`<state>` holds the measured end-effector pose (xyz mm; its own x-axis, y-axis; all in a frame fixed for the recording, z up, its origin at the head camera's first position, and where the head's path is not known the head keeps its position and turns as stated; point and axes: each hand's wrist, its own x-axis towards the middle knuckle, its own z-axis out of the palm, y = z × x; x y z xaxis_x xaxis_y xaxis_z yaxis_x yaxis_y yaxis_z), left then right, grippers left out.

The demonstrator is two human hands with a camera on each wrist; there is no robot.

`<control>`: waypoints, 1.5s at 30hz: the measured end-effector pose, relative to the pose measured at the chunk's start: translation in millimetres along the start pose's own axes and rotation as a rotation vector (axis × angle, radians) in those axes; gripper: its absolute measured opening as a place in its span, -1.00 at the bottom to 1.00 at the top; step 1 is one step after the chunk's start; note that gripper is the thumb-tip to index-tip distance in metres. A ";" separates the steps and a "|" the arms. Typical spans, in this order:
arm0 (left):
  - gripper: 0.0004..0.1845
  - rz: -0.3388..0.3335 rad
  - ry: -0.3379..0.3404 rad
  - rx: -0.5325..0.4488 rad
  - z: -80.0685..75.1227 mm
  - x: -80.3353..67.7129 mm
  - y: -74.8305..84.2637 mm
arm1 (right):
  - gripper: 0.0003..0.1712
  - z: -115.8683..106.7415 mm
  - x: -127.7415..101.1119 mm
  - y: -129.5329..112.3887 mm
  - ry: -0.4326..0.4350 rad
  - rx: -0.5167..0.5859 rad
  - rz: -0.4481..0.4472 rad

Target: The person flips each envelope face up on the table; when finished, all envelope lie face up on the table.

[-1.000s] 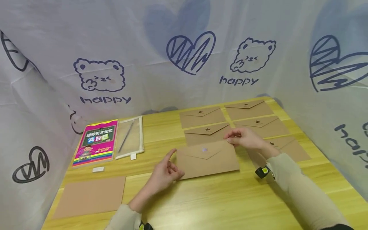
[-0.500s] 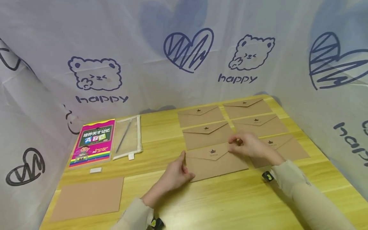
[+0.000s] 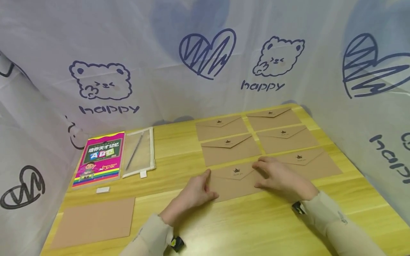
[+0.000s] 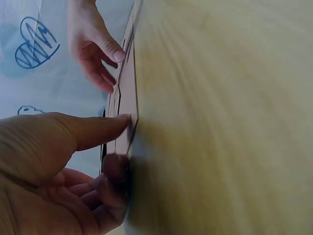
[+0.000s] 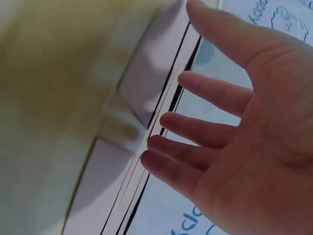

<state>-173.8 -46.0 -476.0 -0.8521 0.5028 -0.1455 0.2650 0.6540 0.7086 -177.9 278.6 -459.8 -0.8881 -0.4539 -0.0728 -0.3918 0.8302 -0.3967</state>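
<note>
A brown kraft envelope [image 3: 234,185] with a crown print on its flap lies at the near left of a group of matching envelopes. My left hand [image 3: 192,193] is at its left edge, the index fingertip by the far corner and the thumb at the near one. In the left wrist view, the thumb [image 4: 105,131] touches the paper while the other fingers bend beside the edge. Over the envelope's right end, my right hand [image 3: 282,178] spreads its fingers, covering that end. The right wrist view shows these fingers [image 5: 215,93] apart, nothing gripped.
Behind and right lie several more envelopes [image 3: 230,151], in two columns. On the left are a pink ABC booklet [image 3: 99,160], a mesh pouch [image 3: 144,153] with a pencil-like stick, a white eraser-like block [image 3: 103,190] and a plain brown sheet [image 3: 96,222]. Printed cloth [image 3: 160,89] hangs behind.
The envelope has shifted right and been laid in line with the others. My right hand has let go of its far right corner and spread its fingers; the left hand has followed rightward.
</note>
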 end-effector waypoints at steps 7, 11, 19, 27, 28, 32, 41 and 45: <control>-0.11 0.362 0.226 0.431 2.3 -2.8 -0.9 | -0.13 1.7 -3.3 -7.8 -0.033 -0.007 0.023; -0.15 0.405 0.151 0.569 3.5 -2.3 0.9 | -0.12 1.8 -3.5 -7.8 -0.038 0.004 0.037; -0.24 0.272 -0.074 0.578 1.8 0.8 5.2 | -0.11 -2.8 -1.5 -9.0 -0.050 0.009 0.054; -0.20 0.251 -0.024 0.458 -11.2 -5.7 -0.9 | -0.15 -11.4 0.8 -15.7 -0.022 0.029 0.045; -0.20 0.239 -0.005 0.427 -15.9 -9.3 -4.3 | -0.17 -12.1 2.9 -18.2 -0.009 0.034 0.021; -0.20 0.158 0.089 0.323 -40.9 -32.7 -26.9 | -0.27 -10.5 18.3 -35.3 0.035 0.043 -0.131; -0.24 -0.025 0.326 0.247 -111.4 -111.9 -89.5 | -0.26 12.3 70.1 -115.9 -0.073 0.135 -0.292; -0.20 -0.151 0.365 0.212 -133.3 -147.4 -115.2 | -0.21 35.8 90.3 -157.4 -0.196 0.112 -0.345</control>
<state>-138.9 -270.7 -444.1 -0.9818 0.1852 0.0432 0.1792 0.8253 0.5355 -187.8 95.3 -436.6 -0.6425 -0.7613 -0.0871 -0.6201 0.5834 -0.5244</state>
